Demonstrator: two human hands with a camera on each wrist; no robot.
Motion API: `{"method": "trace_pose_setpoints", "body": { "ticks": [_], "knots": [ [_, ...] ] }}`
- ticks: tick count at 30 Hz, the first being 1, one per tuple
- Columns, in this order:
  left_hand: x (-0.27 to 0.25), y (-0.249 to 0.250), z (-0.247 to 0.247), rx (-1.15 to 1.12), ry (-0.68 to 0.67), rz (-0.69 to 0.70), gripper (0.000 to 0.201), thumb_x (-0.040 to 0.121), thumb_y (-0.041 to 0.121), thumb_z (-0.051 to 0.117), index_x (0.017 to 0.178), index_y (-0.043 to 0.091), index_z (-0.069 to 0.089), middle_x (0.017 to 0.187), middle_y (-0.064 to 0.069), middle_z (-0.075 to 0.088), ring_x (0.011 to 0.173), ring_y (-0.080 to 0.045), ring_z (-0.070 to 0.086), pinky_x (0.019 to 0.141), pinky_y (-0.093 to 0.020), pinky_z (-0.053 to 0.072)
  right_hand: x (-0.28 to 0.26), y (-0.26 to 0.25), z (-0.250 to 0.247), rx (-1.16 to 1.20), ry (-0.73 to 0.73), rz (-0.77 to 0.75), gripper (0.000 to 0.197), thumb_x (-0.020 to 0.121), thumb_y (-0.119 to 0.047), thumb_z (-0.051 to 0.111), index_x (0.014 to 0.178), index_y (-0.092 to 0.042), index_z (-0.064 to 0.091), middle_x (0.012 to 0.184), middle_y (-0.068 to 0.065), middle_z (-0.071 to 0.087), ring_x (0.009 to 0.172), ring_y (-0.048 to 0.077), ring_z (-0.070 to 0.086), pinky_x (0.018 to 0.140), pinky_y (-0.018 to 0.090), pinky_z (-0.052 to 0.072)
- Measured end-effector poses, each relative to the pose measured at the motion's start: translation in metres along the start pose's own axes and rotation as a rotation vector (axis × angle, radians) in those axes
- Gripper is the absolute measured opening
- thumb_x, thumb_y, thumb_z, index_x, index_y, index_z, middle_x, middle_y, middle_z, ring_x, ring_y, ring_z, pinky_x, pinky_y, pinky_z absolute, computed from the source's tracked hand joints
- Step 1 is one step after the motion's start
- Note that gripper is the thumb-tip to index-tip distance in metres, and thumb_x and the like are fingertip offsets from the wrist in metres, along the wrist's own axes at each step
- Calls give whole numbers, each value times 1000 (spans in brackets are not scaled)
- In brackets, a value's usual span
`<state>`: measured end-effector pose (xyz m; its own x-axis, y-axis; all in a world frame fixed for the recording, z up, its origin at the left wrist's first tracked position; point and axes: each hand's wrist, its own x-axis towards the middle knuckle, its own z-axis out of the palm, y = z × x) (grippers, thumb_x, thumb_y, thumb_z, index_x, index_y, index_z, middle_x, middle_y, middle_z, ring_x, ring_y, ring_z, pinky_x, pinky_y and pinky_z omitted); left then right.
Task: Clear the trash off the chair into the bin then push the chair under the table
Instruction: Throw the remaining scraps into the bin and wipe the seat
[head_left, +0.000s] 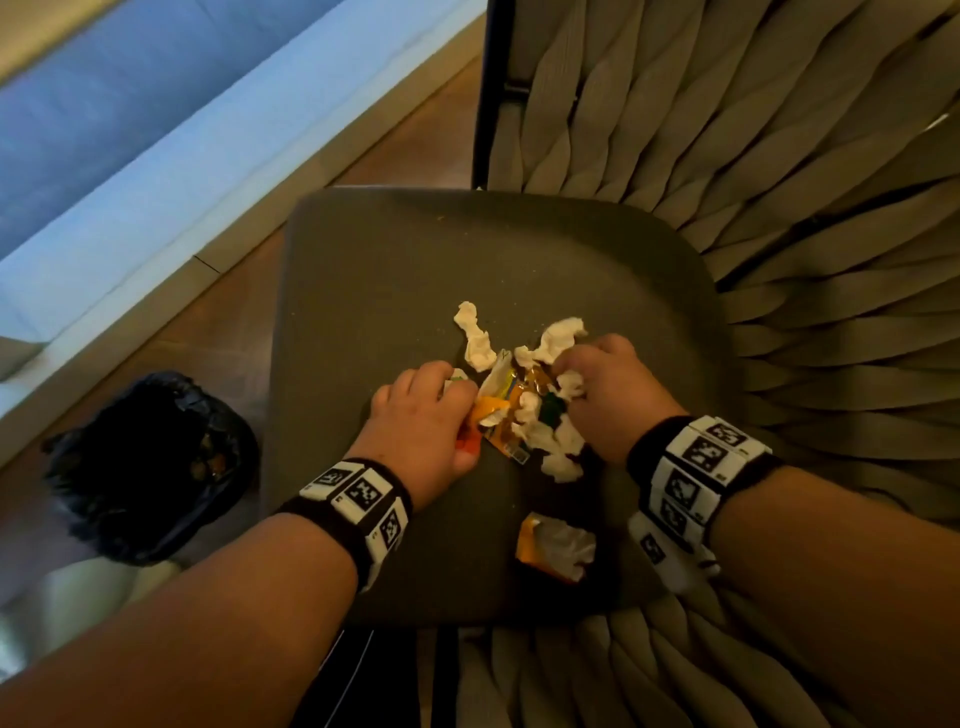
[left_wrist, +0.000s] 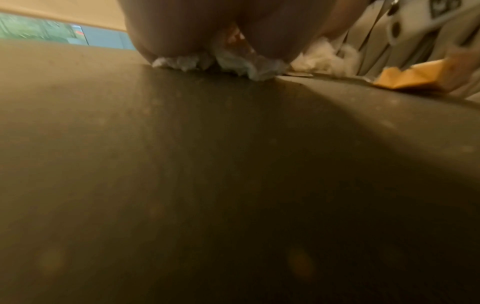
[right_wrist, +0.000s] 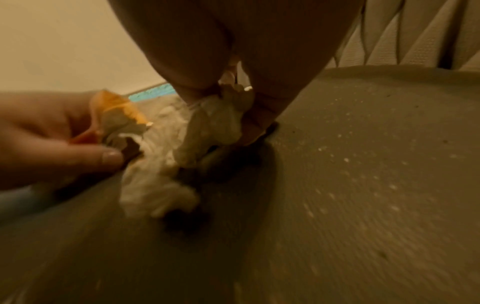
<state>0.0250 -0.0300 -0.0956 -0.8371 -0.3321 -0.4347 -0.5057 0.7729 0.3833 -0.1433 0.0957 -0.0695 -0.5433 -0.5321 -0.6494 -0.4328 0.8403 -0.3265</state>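
A pile of trash (head_left: 524, 410), crumpled white tissues and orange wrappers, lies in the middle of the dark grey chair seat (head_left: 395, 270). My left hand (head_left: 460, 397) comes at the pile from the left, and its thumb and fingers pinch an orange wrapper (right_wrist: 116, 115). From the right, my right hand (head_left: 569, 384) grips a wad of white tissue (right_wrist: 215, 123). A twisted tissue strip (head_left: 475, 338) lies loose behind the pile. Nearer me on the seat sits another orange wrapper with tissue (head_left: 556, 545). The bin (head_left: 156, 462), lined with a black bag, stands on the floor left of the chair.
The chair's woven beige back and side (head_left: 779, 156) wrap round the right and near edges of the seat. Small crumbs dot the seat. Wooden floor (head_left: 218, 322) runs along the left, bounded by a pale ledge (head_left: 156, 208).
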Motion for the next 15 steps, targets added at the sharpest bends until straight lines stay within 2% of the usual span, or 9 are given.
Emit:
{"method": "trace_pose_setpoints", "body": {
  "ticks": [4, 6, 7, 9, 10, 11, 12, 15],
  "knots": [
    [3, -2, -5, -101, 24, -10, 40, 87, 40, 58, 124, 31, 47, 122, 6, 47, 113, -14, 46, 100, -36, 40, 6, -7, -14, 107, 89, -37, 47, 88, -11, 57, 129, -33, 52, 147, 0, 27, 124, 26, 48, 91, 26, 43],
    [5, -2, -9, -151, 35, -26, 32, 87, 38, 58, 117, 30, 51, 111, 8, 49, 102, -11, 50, 93, -33, 46, 6, -12, -17, 118, 76, -69, 56, 85, -19, 59, 137, -37, 44, 152, 0, 20, 134, 27, 39, 102, 33, 43],
    [5, -2, -11, -179, 41, -35, 27, 87, 38, 58, 113, 30, 52, 105, 9, 49, 96, -9, 50, 88, -30, 48, 5, -15, -18, 96, 41, -84, 64, 83, -27, 62, 140, -41, 38, 157, -2, 14, 141, 28, 29, 108, 40, 39],
    [5, -3, -15, -240, 53, -54, 18, 87, 37, 59, 104, 32, 53, 95, 12, 47, 84, -5, 50, 76, -24, 47, 5, -20, -19, -69, -81, -102, 90, 70, -50, 73, 146, -48, 23, 162, -4, 1, 147, 31, 10, 112, 50, 30],
    [4, -3, -16, -264, 61, -60, 15, 87, 36, 59, 100, 34, 52, 92, 13, 46, 79, -4, 49, 71, -22, 46, 5, -22, -18, -178, -141, -96, 104, 62, -59, 76, 147, -49, 17, 163, -3, -3, 148, 32, 6, 111, 53, 30],
    [2, -4, -17, -282, 73, -60, 12, 87, 35, 59, 96, 34, 51, 89, 13, 46, 76, -4, 50, 68, -21, 45, 7, -24, -15, -273, -179, -86, 109, 59, -61, 78, 147, -49, 15, 162, -1, -3, 147, 34, 7, 110, 53, 33],
    [0, -4, -18, -301, 86, -57, 10, 86, 35, 58, 94, 34, 51, 87, 13, 46, 75, -5, 51, 66, -21, 45, 7, -25, -12, -329, -190, -73, 103, 63, -55, 79, 147, -47, 19, 161, 3, 1, 146, 35, 13, 108, 51, 37],
    [-8, -4, -21, -392, 118, -55, 10, 85, 33, 58, 81, 36, 49, 82, 12, 47, 71, -7, 52, 61, -20, 41, 9, -27, -1, -282, -133, -58, 59, 83, -19, 68, 134, -36, 43, 147, 7, 23, 131, 34, 39, 100, 43, 48]
  ]
}}
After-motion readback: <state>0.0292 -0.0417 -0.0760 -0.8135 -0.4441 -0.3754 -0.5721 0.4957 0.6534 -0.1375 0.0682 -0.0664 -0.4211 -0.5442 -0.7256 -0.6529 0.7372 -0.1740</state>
